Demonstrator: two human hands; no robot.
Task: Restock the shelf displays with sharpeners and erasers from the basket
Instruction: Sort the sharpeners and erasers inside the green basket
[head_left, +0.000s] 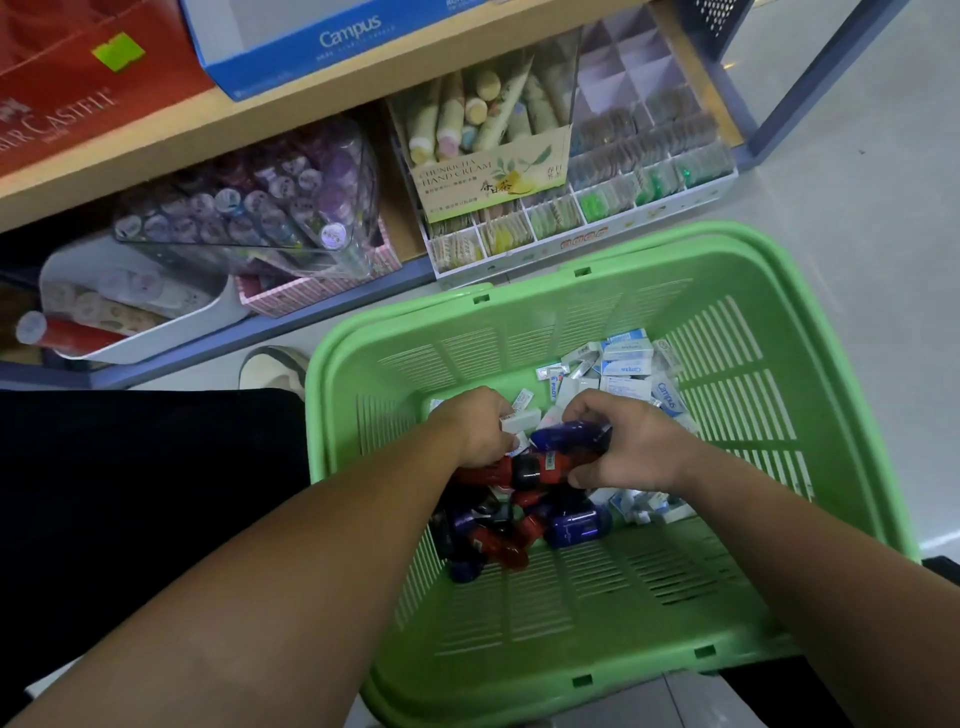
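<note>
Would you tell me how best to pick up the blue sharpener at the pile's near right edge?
Probably pinch the blue sharpener across its rounded body, coming from above on its right: that side faces bare basket floor, while red sharpeners crowd its left.

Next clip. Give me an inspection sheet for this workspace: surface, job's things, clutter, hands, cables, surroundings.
Surface: pale floor beside the basket.
Job's things: green basket holds red and blue sharpeners on the near side and boxed erasers on the far side.
Clutter: hand cream box, clear tub of pens, divided tray with some back cells empty.
Hands: left hand dug into the pile, grip hidden; right hand grips a blue sharpener.
Cables: nothing seen.
Surroundings: Campus box and red Faber-Castell box on the upper shelf.
</note>
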